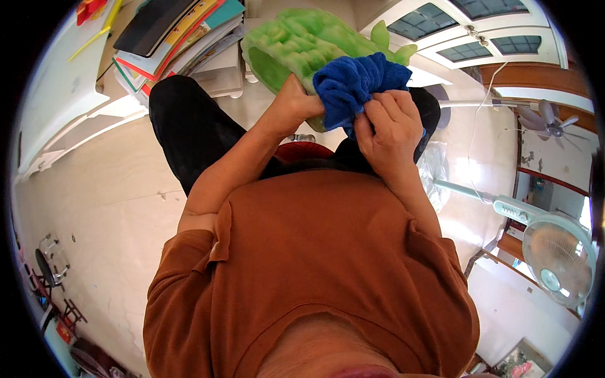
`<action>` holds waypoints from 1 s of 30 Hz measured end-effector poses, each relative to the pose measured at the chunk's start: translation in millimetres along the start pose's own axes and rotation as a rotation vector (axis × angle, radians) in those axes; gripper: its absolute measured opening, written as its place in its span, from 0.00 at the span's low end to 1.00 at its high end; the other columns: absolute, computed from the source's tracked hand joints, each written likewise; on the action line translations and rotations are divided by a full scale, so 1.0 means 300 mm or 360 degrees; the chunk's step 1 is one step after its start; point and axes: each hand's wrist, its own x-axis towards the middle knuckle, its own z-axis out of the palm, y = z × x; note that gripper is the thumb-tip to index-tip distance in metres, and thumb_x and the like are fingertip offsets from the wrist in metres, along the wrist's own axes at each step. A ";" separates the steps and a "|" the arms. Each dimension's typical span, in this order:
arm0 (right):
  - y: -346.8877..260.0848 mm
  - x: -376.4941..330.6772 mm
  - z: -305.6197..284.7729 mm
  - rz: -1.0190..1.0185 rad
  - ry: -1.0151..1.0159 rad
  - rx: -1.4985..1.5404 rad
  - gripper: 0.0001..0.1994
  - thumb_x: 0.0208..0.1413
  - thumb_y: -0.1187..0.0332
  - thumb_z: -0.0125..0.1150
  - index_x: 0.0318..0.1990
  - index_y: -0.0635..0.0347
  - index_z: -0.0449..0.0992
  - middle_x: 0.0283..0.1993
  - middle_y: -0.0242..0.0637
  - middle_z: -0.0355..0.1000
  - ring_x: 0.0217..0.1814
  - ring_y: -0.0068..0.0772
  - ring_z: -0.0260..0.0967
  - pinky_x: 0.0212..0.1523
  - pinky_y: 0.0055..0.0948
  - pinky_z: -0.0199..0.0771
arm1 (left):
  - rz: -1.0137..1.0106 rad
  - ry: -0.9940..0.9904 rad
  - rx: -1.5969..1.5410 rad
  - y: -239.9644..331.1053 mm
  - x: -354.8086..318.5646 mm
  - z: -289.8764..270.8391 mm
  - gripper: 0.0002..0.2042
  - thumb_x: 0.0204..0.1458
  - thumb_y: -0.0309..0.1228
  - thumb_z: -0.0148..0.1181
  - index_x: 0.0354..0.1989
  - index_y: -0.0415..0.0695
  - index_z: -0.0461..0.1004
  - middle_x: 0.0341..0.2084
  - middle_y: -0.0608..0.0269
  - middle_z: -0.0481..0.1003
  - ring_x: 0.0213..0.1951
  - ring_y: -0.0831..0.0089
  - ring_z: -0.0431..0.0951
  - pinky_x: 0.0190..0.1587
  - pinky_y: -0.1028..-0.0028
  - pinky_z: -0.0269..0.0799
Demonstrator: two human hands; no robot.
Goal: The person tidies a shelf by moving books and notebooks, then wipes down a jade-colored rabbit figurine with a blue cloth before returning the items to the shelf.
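Observation:
A large, pale green carved ornament (pixel 302 41), bumpy and leafy with an open hollow end, is held over my lap, tilted. My left hand (pixel 296 102) is closed around its near side; the fingertips are hidden behind the ornament and cloth. A bunched blue cloth (pixel 362 82) lies against the ornament's right part. With fingers bent, my right hand (pixel 389 129) grips the cloth's near edge. The cloth covers part of the ornament, so the contact beneath it is hidden.
Stacked books and folders (pixel 179 38) fill a shelf at the upper left, beside a white table (pixel 63 82). A standing fan (pixel 558 252) is on the right, with a clear plastic bag (pixel 435 170) near its pole. White glass-paned cabinet doors (pixel 466 31) are at the upper right.

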 end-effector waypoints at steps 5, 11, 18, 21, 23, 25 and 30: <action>0.085 -0.068 -0.110 0.0873 -0.0151 0.0857 0.06 0.50 0.74 0.60 0.36 0.63 0.77 0.37 0.41 0.77 0.43 0.42 0.74 0.43 0.35 0.75 | -0.0177 -0.0002 0.0023 0.006 0.004 -0.005 0.26 0.41 0.29 0.70 0.52 0.38 0.72 0.43 0.64 0.76 0.45 0.74 0.74 0.50 0.73 0.70; 0.147 -0.006 -0.188 0.1557 0.0738 0.1848 0.19 0.59 0.62 0.60 0.53 0.66 0.74 0.46 0.46 0.77 0.43 0.37 0.76 0.44 0.31 0.76 | -0.0163 -0.0074 -0.0048 0.026 0.003 0.015 0.32 0.40 0.32 0.76 0.55 0.39 0.70 0.45 0.63 0.75 0.47 0.72 0.74 0.51 0.70 0.70; 0.017 0.241 0.073 -0.0274 -0.0283 0.0176 0.23 0.46 0.61 0.66 0.53 0.46 0.77 0.50 0.38 0.76 0.54 0.41 0.71 0.53 0.37 0.72 | -0.0084 0.0036 0.0376 -0.097 -0.024 -0.032 0.38 0.43 0.36 0.74 0.64 0.42 0.62 0.59 0.58 0.67 0.61 0.64 0.67 0.64 0.66 0.61; 0.071 0.347 0.120 -0.0173 -0.0513 0.0320 0.22 0.45 0.63 0.66 0.52 0.49 0.77 0.50 0.41 0.75 0.51 0.48 0.71 0.50 0.38 0.72 | -0.0390 0.0006 0.0058 -0.006 -0.004 -0.045 0.31 0.41 0.31 0.71 0.56 0.39 0.68 0.49 0.60 0.74 0.52 0.68 0.74 0.57 0.68 0.68; 0.119 0.422 0.133 0.0023 -0.0731 0.0450 0.23 0.45 0.64 0.65 0.52 0.56 0.76 0.50 0.50 0.74 0.48 0.60 0.71 0.48 0.44 0.73 | -0.0304 -0.0011 -0.0001 -0.001 0.003 -0.040 0.27 0.40 0.29 0.69 0.52 0.37 0.70 0.44 0.59 0.76 0.46 0.68 0.77 0.54 0.68 0.71; 0.148 0.455 0.150 0.0137 -0.0747 0.0501 0.18 0.47 0.68 0.61 0.49 0.55 0.78 0.50 0.48 0.75 0.50 0.59 0.70 0.49 0.43 0.73 | -0.0290 0.0020 -0.0090 0.005 0.012 -0.048 0.28 0.40 0.28 0.69 0.53 0.38 0.70 0.44 0.60 0.75 0.46 0.69 0.76 0.51 0.70 0.72; 0.086 0.302 0.152 -0.0179 -0.0293 0.0124 0.20 0.43 0.67 0.65 0.49 0.47 0.78 0.48 0.38 0.76 0.48 0.41 0.72 0.48 0.35 0.73 | -0.0254 0.0120 -0.0115 -0.013 0.029 -0.053 0.29 0.38 0.27 0.69 0.53 0.40 0.70 0.45 0.62 0.75 0.46 0.68 0.76 0.53 0.69 0.71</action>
